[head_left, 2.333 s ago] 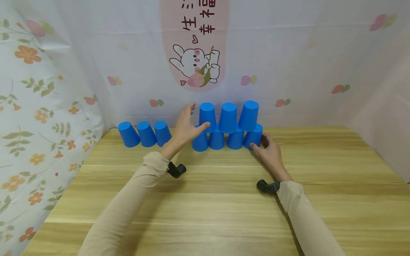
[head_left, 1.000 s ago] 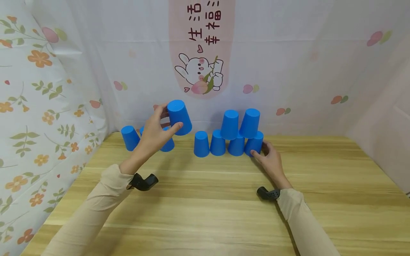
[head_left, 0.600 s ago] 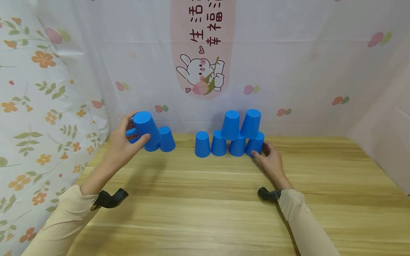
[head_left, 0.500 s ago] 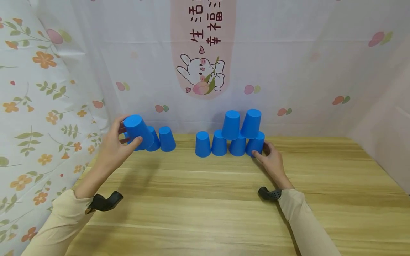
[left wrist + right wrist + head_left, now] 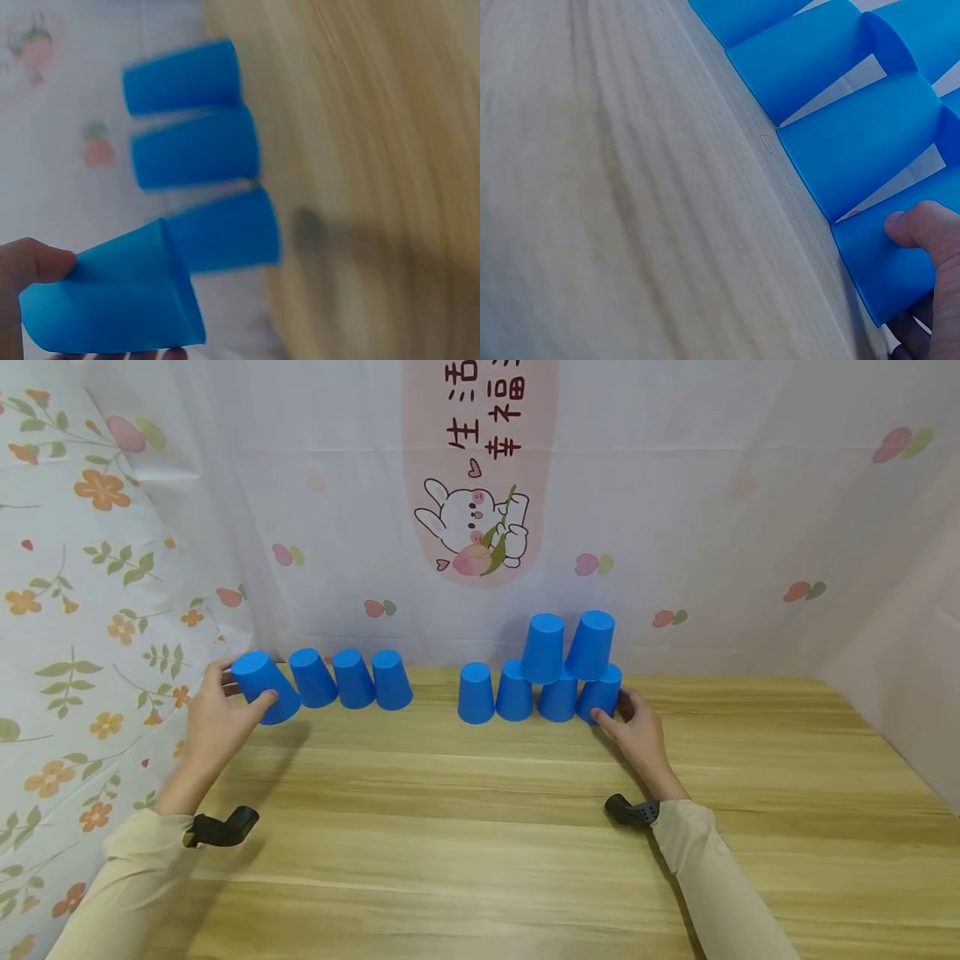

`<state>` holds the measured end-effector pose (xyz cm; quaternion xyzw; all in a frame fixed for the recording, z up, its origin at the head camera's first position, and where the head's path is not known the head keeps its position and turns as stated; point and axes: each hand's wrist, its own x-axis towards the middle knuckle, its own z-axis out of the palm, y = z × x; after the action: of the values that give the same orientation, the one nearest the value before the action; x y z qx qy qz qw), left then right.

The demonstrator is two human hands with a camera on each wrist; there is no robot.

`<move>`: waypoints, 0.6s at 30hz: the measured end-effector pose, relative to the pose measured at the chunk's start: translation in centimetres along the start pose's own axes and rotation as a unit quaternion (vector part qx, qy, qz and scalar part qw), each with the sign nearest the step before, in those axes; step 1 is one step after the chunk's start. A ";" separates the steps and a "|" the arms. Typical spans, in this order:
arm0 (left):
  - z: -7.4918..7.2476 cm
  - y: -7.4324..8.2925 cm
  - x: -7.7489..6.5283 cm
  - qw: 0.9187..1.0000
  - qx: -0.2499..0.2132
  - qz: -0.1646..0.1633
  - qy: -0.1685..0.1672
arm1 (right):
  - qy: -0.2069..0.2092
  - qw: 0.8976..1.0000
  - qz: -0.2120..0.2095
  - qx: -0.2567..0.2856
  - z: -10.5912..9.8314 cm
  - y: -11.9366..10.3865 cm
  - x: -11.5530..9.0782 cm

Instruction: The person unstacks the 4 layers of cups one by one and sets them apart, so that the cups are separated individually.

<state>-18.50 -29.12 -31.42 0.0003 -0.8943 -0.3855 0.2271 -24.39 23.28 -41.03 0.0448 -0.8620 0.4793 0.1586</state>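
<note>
My left hand (image 5: 217, 718) grips an upside-down blue cup (image 5: 266, 687), thumb on the near side and fingers round behind. It is tilted, at the left end of a row of three upside-down blue cups (image 5: 353, 679). In the left wrist view the held cup (image 5: 112, 296) overlaps the nearest cup of that row (image 5: 225, 231). At the right, my right hand (image 5: 637, 735) holds the end cup (image 5: 600, 695) of a bottom row, thumb in front. Two cups (image 5: 543, 649) stand on top of that row, bridging its right-hand cups (image 5: 557, 697).
The wooden table (image 5: 450, 827) runs up to a white printed cloth (image 5: 675, 527) behind the cups. A flowered cloth (image 5: 97, 610) hangs along the left side. A gap of table separates the two groups of cups.
My left hand has lifted the left cup off the upper row and carried it left, past the three standing cups, lowering it. My right hand stays at the end cup.
</note>
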 end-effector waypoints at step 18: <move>1.6 -5.1 3.1 0.992 0.045 -0.110 -0.049 | 0.000 1.000 0.007 -0.012 0.0 -0.1 0.0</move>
<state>-22.78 -32.17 -34.62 0.0899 -0.9155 -0.3669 0.1386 -24.38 23.24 -40.99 0.0372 -0.8678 0.4703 0.1561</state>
